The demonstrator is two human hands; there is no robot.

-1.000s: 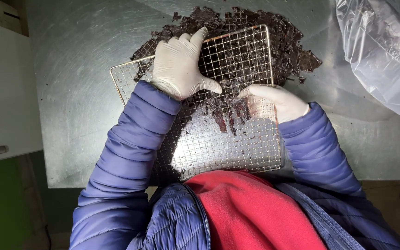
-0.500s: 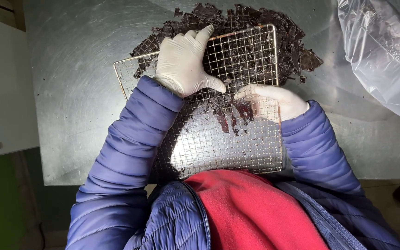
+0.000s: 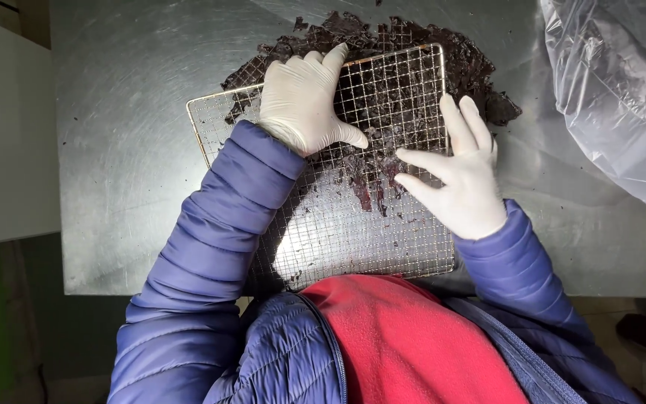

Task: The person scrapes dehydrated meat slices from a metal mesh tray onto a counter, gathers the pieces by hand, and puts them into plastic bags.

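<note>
A square wire mesh rack (image 3: 338, 239) lies on a metal table (image 3: 128, 150), partly over a spread of dark crumbly material (image 3: 413, 52). My left hand (image 3: 304, 101), in a white glove, presses flat on the rack's far left part with fingers together. My right hand (image 3: 461, 176), also gloved, rests on the rack's right side with fingers spread, thumb and forefinger pointing at dark bits (image 3: 371, 183) stuck in the mesh. Neither hand holds anything.
A crumpled clear plastic bag (image 3: 622, 97) lies at the table's right. A white cabinet surface (image 3: 1, 135) stands to the left. The table's near edge runs just in front of my blue jacket.
My right hand has lifted from the mesh centre and moved right, fingers now spread. The rack has shifted slightly. My left hand stays pressed on the rack.
</note>
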